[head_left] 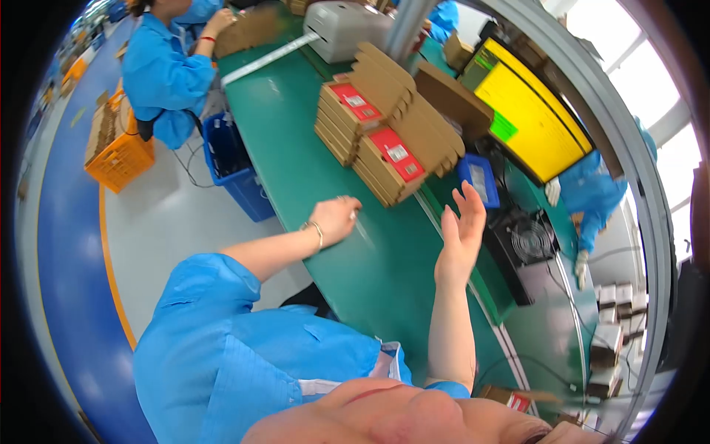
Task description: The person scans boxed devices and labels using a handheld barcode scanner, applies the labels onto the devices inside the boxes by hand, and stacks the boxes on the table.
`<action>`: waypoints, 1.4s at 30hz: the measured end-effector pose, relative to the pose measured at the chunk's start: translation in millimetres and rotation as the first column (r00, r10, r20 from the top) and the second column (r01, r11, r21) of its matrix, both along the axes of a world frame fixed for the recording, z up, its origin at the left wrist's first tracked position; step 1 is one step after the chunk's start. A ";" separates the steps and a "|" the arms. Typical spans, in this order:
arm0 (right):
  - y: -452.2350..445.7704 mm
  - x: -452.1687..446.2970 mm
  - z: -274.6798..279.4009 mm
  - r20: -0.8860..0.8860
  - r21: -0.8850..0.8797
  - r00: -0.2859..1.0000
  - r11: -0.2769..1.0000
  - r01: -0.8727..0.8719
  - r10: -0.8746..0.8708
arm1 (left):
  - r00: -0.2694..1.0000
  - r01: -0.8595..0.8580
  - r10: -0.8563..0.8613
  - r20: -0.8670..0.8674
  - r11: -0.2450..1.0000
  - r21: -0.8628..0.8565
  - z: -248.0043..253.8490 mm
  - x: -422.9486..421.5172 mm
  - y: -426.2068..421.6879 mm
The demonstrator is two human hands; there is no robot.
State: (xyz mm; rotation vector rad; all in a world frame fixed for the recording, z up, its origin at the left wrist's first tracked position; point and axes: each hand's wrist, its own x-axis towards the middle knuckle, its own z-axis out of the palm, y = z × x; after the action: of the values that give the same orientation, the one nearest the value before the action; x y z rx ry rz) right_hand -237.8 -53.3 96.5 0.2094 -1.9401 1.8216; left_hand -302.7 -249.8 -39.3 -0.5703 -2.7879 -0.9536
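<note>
My left hand (336, 220), with a bracelet at the wrist and a ring, is just over the green work table (277, 152). Its fingers are curled together; anything inside them is hidden. Raised on the right, my right hand (463, 235) is open and holds nothing, fingers stretched out. Beyond both hands, flat brown cardboard boxes (336, 133) with red labels (397, 154) stand in two neighbouring stacks, some with flaps raised. A blue tray (478, 180) sits just behind my right hand's fingertips.
A monitor (536, 111) with a yellow screen and a black device with a fan (531, 240) stand at the right. A grey machine (344, 31) is at the far end. Left of the table are a blue bin (240, 185), an orange crate (122, 159) and a co-worker (163, 74).
</note>
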 end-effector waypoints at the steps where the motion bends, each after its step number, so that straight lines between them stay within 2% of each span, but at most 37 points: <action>1: 6.7 -28.3 -21.3 0.032 0.066 0.995 0.994 0.091 -0.093 | 1.000 0.006 -0.006 -0.016 1.000 0.011 -1.4 0.2 0.0; 3: 13.1 -75.5 -52.3 0.046 0.166 0.970 0.959 0.229 -0.240 | 1.000 0.014 -0.013 -0.028 1.000 0.013 -2.0 0.3 -0.6; 4: 15.2 -96.6 -66.8 0.074 0.106 0.967 0.966 0.235 -0.244 | 1.000 0.014 -0.013 -0.023 1.000 0.006 -2.0 0.8 -0.2; 6: 9.5 -124.1 -74.4 0.054 -0.128 0.997 0.990 0.062 -0.055 | 0.998 0.019 -0.018 -0.065 1.000 0.011 -2.9 1.5 -0.7; 7: 5.0 -134.2 -77.7 0.085 -0.197 0.994 0.976 0.090 -0.074 | 0.997 0.024 -0.024 -0.073 1.000 0.004 -2.9 1.8 -0.6; 9: 4.8 -149.3 -80.8 0.100 -0.174 0.992 0.980 0.094 -0.077 | 0.997 0.018 -0.020 -0.071 0.999 -0.033 -2.6 1.8 -0.4; 10: 5.8 -153.5 -81.3 0.093 -0.159 0.980 0.969 0.188 -0.175 | 0.998 0.021 -0.024 -0.062 0.999 -0.038 -0.8 2.5 -0.6; 12: 11.3 -157.1 -83.0 0.147 -0.105 0.968 0.970 0.218 -0.202 | 0.998 0.041 -0.043 -0.052 0.998 -0.049 2.9 3.5 -2.3; 13: 12.3 -157.1 -85.0 0.091 -0.088 0.976 0.974 0.207 -0.199 | 0.998 0.047 -0.049 -0.036 0.997 -0.057 5.3 3.7 -2.6; 15: 16.7 -153.2 -85.3 0.110 -0.062 0.978 0.980 0.187 -0.180 | 0.998 0.041 -0.044 -0.048 0.997 -0.068 4.2 1.9 -3.1; 17: 24.5 -141.1 -85.3 0.142 0.017 0.969 0.980 0.200 -0.201 | 0.998 0.046 -0.048 -0.036 0.997 -0.062 4.3 1.7 -2.5; 19: 30.6 -118.4 -81.8 0.129 -0.033 0.973 0.980 0.197 -0.191 | 0.997 0.043 -0.046 -0.056 0.997 -0.070 4.3 0.9 -2.9; 22: 55.7 -76.1 -85.1 0.147 0.049 0.959 0.970 0.237 -0.242 | 0.996 0.039 -0.043 -0.076 0.998 -0.058 -0.8 1.6 -1.4; 23: 57.9 -58.3 -82.0 0.130 -0.028 0.957 0.964 0.264 -0.259 | 0.996 0.033 -0.036 -0.080 0.998 -0.048 -1.0 2.1 -1.3; 25: 71.6 -23.4 -78.9 0.151 -0.026 0.952 0.962 0.273 -0.266 | 0.995 0.025 -0.029 -0.098 0.999 -0.047 -1.2 2.1 -1.4; 26: 80.2 -8.0 -82.2 0.157 -0.080 0.958 0.964 0.254 -0.240 | 0.994 0.022 -0.027 -0.105 0.999 -0.049 -4.5 1.7 -0.8; 29: 90.0 42.3 -72.8 0.178 -0.033 0.936 0.949 0.314 -0.304 | 0.991 0.020 -0.025 -0.130 0.999 -0.046 -8.6 0.8 -0.4; 30: 94.2 55.7 -74.3 0.176 -0.052 0.934 0.945 0.324 -0.311 | 0.992 0.030 -0.033 -0.123 0.999 -0.033 -9.7 0.0 -1.0; 32: 106.2 81.9 -76.3 0.225 -0.068 0.934 0.951 0.301 -0.279 | 0.991 0.008 0.012 -0.132 0.989 0.151 -12.2 0.3 -0.7; 33: 109.9 91.2 -80.6 0.168 -0.060 0.940 0.949 0.311 -0.297 | 0.996 -0.044 0.064 -0.061 0.956 0.291 -2.6 6.0 0.1; 35: 116.5 112.6 -84.0 0.119 -0.057 0.944 0.947 0.315 -0.306 | 0.998 0.061 -0.059 -0.020 0.889 0.454 38.4 29.3 -3.1; 36: 111.5 125.3 -80.9 0.109 -0.016 0.916 0.920 0.391 -0.387 | 0.983 0.171 -0.099 -0.153 0.791 0.588 56.9 39.3 0.6; 37: 103.5 140.2 -73.6 0.100 0.029 0.883 0.888 0.459 -0.459 | 0.951 0.294 -0.146 -0.273 0.702 0.649 87.7 55.0 0.5; 38: 95.9 153.3 -63.6 0.170 0.034 0.861 0.876 0.482 -0.480 | 0.906 0.407 -0.167 -0.390 0.600 0.689 124.9 73.5 -4.8; 40: 86.3 177.3 -58.2 0.167 0.060 0.862 0.877 0.476 -0.479 | 0.766 0.600 -0.204 -0.610 0.567 0.564 206.3 115.5 -33.1; 42: 73.1 193.9 -48.1 0.167 0.104 0.862 0.878 0.466 -0.478 | 0.510 0.766 -0.165 -0.844 0.533 0.359 263.3 141.8 -60.3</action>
State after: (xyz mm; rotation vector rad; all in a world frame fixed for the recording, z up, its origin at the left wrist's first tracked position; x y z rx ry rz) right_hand -43.9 19.8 48.4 -0.4075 -1.9518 1.4953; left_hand -160.9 -310.0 224.0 -1.3234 -1.3140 -1.3829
